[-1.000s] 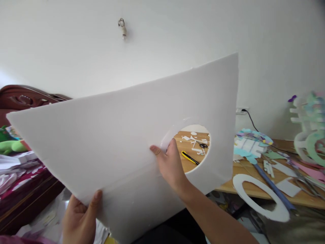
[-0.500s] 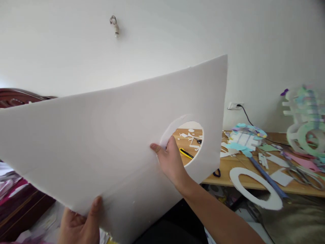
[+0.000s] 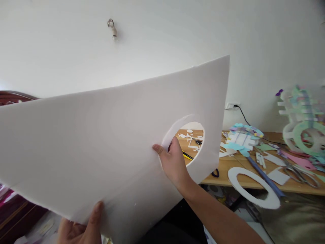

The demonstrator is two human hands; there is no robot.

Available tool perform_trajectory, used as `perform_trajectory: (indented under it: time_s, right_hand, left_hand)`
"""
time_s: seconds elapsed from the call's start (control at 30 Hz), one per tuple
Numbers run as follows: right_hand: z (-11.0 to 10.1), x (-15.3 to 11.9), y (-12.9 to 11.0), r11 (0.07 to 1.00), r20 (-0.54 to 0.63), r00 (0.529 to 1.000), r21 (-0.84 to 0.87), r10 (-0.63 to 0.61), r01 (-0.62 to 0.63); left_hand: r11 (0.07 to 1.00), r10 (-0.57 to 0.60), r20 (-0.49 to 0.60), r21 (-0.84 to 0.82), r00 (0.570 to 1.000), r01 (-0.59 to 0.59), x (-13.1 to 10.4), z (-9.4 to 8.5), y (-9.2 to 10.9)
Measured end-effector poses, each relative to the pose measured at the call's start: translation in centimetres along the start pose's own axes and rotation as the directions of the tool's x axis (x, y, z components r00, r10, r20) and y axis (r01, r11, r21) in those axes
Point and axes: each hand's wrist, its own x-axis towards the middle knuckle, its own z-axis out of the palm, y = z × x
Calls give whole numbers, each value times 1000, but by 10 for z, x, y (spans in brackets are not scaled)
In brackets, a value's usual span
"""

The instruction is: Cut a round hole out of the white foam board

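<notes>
A large white foam sheet (image 3: 106, 135) is held up in front of me, tilted, with an oval hole cut near its right end. My left hand (image 3: 81, 227) grips the lower left edge, thumb on the near face and fingers behind. My right hand (image 3: 172, 162) reaches to the hole and pinches its left rim, thumb on the near face and fingers through the opening. Through the hole a yellow and black utility knife (image 3: 188, 156) shows on the wooden table, partly covered by the sheet.
On the wooden table (image 3: 225, 176) lie a white oval ring (image 3: 254, 188) overhanging the front edge, a blue roll (image 3: 265, 176), scissors (image 3: 299, 174) and foam scraps. A pastel foam structure (image 3: 302, 122) stands at right. A cable (image 3: 243, 115) runs from the wall socket (image 3: 232, 106).
The sheet has shifted slightly to the right in view with both hands still on it. Table items appear a little further left, and less of the utility knife shows through the hole.
</notes>
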Motion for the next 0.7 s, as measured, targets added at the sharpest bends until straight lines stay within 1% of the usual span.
perform_trajectory:
  time_s: [0.07,0.1,0.17,0.23,0.3,0.4,0.53,0.7]
  right_hand:
    - [0,1,4,999,3,1000,42,1,-1]
    - [-1,2,6,997,28,1000,80,-10,7]
    - [-6,5,8,985,141,989,170,-40,15]
    - [-12,8,9,971,291,954,239,-72,0]
    - [-17,10,9,967,397,914,254,-83,-23]
    - [-20,13,11,961,436,895,275,-92,-35]
    - [-22,19,18,947,468,878,316,-104,-56]
    - [-27,31,34,949,567,806,313,-168,-23]
  left_hand:
    - [1000,-12,19,-9,1000,12,3,0,-1]
    - [1000,-21,35,-12,999,22,5,-1,-2]
    - [998,-49,80,-24,996,51,12,-2,-3]
    - [996,-73,131,-48,989,80,21,-4,-4]
    - [992,-88,173,-77,981,103,30,-6,-7]
    - [983,-118,213,-115,970,145,42,-8,-14]
    - [971,-140,228,-157,964,178,51,-9,-22]
    - [956,-145,224,-219,964,195,56,-6,-24]
